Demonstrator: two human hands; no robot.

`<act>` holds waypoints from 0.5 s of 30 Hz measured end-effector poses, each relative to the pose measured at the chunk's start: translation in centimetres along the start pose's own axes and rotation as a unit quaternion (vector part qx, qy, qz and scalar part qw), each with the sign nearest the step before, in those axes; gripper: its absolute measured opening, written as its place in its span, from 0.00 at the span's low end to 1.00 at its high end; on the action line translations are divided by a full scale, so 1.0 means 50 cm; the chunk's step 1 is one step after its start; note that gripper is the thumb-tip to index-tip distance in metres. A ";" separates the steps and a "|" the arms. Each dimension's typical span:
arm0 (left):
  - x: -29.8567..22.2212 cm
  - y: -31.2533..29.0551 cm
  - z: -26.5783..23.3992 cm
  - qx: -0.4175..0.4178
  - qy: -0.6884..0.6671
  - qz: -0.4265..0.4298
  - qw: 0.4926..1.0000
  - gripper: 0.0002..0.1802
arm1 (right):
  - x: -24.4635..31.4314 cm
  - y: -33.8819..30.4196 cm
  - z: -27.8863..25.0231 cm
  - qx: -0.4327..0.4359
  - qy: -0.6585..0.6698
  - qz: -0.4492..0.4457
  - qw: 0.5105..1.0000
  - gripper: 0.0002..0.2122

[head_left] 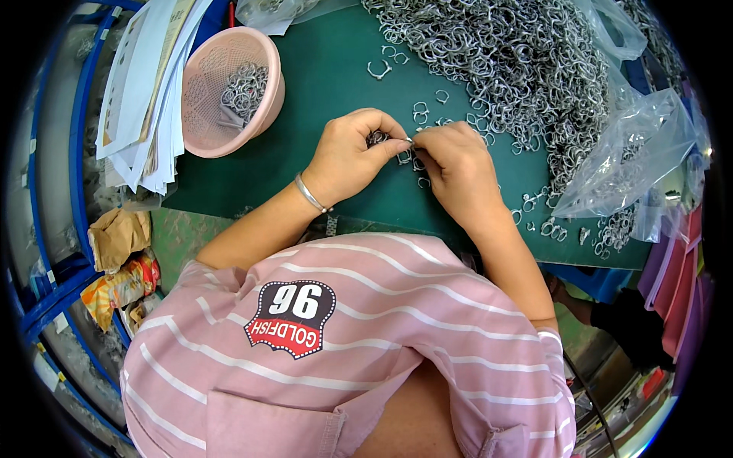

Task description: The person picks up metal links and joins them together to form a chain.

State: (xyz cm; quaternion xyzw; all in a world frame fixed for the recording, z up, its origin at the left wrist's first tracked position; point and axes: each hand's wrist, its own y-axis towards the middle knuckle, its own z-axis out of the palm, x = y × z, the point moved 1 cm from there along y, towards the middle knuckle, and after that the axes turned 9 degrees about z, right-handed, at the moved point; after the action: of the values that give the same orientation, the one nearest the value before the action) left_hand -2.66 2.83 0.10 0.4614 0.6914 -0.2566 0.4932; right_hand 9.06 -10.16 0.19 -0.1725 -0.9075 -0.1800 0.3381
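Over the green table, my left hand (353, 153) is closed, and several small silver metal rings (376, 138) show between its curled fingers and thumb. Its thumb and fingertips meet those of my right hand (460, 169), which is closed in a pinch. A small metal ring (410, 140) shows between the fingertips of both hands, partly hidden by them. Just beneath and beyond the hands lie loose rings (421, 113) of the same kind. A silver bangle (309, 192) circles my left wrist.
A large heap of silver rings (527, 61) covers the far right of the table (321, 76). Transparent plastic bags (637, 156) lie beside it. At the left stand a tilted pink basket (273, 99) holding rings and a stack of papers (145, 91). Blue shelving (79, 137) rises further left.
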 end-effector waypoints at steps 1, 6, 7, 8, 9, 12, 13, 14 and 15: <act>0.000 0.001 -0.001 0.000 -0.007 -0.003 1.000 0.05 | -0.001 0.000 0.002 -0.007 -0.011 -0.003 1.000 0.08; 0.006 -0.003 0.003 0.008 -0.044 -0.012 0.999 0.06 | -0.002 -0.012 -0.001 -0.040 0.068 0.095 0.992 0.07; 0.010 -0.004 0.005 0.009 -0.060 -0.002 0.998 0.07 | -0.005 -0.018 -0.003 -0.036 0.140 0.143 0.979 0.07; 0.009 -0.003 0.006 0.010 -0.150 -0.033 0.988 0.07 | -0.010 -0.024 -0.005 -0.032 0.211 0.190 0.958 0.07; 0.006 -0.002 0.008 0.011 -0.239 -0.063 0.969 0.08 | -0.013 -0.030 -0.006 -0.028 0.280 0.236 0.930 0.07; 0.015 -0.007 0.015 0.047 -0.487 -0.112 0.865 0.10 | -0.011 -0.040 -0.018 -0.020 0.438 0.260 0.860 0.08; 0.014 -0.008 0.015 0.062 -0.560 -0.120 0.817 0.10 | -0.012 -0.043 -0.018 -0.017 0.479 0.259 0.839 0.08; 0.010 -0.009 0.017 0.067 -0.545 -0.141 0.824 0.10 | -0.011 -0.046 -0.017 -0.018 0.504 0.254 0.825 0.09; -0.002 -0.010 0.021 0.072 -0.530 -0.162 0.829 0.09 | -0.010 -0.051 -0.015 -0.019 0.529 0.249 0.811 0.09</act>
State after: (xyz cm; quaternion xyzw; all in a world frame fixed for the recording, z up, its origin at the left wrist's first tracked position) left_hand -2.65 1.70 -0.29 0.1700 0.3680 -0.5875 0.7004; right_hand 8.74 -12.80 -0.14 -0.2767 -0.5105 -0.1700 0.7962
